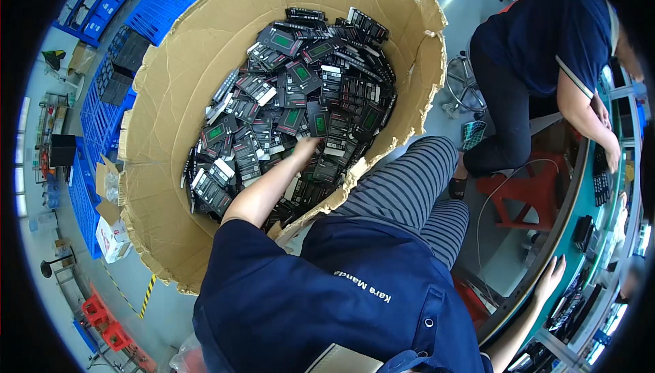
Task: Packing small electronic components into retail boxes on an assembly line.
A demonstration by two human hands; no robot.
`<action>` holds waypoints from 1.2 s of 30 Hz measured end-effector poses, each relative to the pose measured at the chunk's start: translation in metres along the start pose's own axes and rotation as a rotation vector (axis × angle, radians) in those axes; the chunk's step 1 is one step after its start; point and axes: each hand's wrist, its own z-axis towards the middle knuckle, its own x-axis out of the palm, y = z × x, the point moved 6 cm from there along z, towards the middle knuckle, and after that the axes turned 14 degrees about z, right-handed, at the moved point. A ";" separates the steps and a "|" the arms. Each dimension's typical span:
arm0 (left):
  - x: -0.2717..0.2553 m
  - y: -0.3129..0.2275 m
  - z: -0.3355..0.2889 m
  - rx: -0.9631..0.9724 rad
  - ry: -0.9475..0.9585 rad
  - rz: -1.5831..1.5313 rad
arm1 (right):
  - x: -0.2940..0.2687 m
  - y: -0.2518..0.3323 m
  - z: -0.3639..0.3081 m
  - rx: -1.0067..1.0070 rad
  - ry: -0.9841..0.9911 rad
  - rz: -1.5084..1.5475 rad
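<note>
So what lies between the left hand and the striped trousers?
From the left hand: small black boxes, then the big carton's torn rim; the head view shows it.

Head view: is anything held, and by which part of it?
Whether the left hand grips any of the black boxes cannot be told. The right hand rests open on the green workbench, holding nothing.

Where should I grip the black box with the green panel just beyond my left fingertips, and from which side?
Probably by its two long edges, coming from above: the black box is flat and oblong, lies panel-up on the pile, and the carton is open at the top. Your left hand is beside its near end.
</note>
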 end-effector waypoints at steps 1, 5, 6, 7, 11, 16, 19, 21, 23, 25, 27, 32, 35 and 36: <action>0.013 0.034 0.036 0.112 -0.099 0.219 | 0.003 0.000 0.000 0.006 0.014 0.008; 0.013 -0.026 0.020 0.292 -0.550 0.584 | -0.004 0.020 -0.002 0.023 0.010 0.003; 0.009 -0.029 0.027 0.156 -0.543 0.546 | -0.007 0.019 -0.006 0.038 0.016 0.004; 0.005 -0.029 0.049 0.057 -0.506 0.494 | -0.011 0.017 -0.010 0.055 0.012 0.007; -0.009 -0.071 0.055 -0.426 -0.458 0.322 | -0.015 0.030 -0.022 0.131 -0.005 0.033; 0.006 -0.113 0.090 -0.671 -0.622 0.094 | -0.016 0.042 -0.027 0.167 -0.001 0.008; 0.016 -0.124 0.102 -0.583 -0.653 0.242 | -0.017 0.042 -0.027 0.181 0.002 -0.006; 0.017 -0.130 0.099 -0.428 -0.692 0.297 | -0.017 0.045 -0.026 0.181 -0.002 0.000; 0.012 -0.126 0.093 -0.300 -0.773 0.161 | -0.018 0.048 -0.027 0.191 -0.006 -0.007; 0.017 -0.101 0.106 -0.078 -0.956 -0.328 | -0.017 0.049 -0.027 0.220 -0.018 -0.002; 0.045 -0.093 0.110 -0.082 -0.619 -0.757 | -0.021 0.048 -0.029 0.222 -0.043 0.013; 0.124 -0.060 0.169 -0.150 -0.415 -0.622 | -0.013 0.052 -0.023 0.205 -0.023 0.059; 0.140 -0.131 0.143 -0.254 -0.468 -0.517 | -0.020 0.048 -0.033 0.215 -0.011 -0.002; 0.138 -0.149 0.133 -0.374 -0.513 -0.666 | -0.028 0.050 -0.041 0.212 -0.037 0.004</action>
